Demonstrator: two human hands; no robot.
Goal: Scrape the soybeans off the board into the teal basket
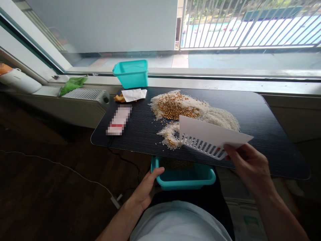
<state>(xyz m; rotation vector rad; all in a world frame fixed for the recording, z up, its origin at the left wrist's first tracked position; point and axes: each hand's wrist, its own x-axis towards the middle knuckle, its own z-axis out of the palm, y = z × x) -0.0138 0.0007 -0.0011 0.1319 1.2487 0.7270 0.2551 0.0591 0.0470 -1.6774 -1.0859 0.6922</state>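
Observation:
My left hand point(147, 185) is closed on the left rim of a teal plastic bin point(188, 184), its thumb over the edge. The bin sits below the table's front edge, by my lap, and small grains lie in its shadowed bottom. My right hand point(250, 164) pinches the right end of a white slotted sheet point(210, 132), which is tilted above the table. Behind and partly under the sheet spreads a pile of white rice point(220, 117) with yellow-brown beans point(173, 105) on it. A smaller rice heap point(170, 137) lies beside the sheet's left end.
A second teal bin point(132, 75) stands at the table's back left. Near it, white paper point(134, 95) lies over something yellow point(119, 98). A blurred-out flat object point(119, 120) rests on the dark table point(271, 144). A radiator with a green cloth point(72, 85) stands left; a cable crosses the floor.

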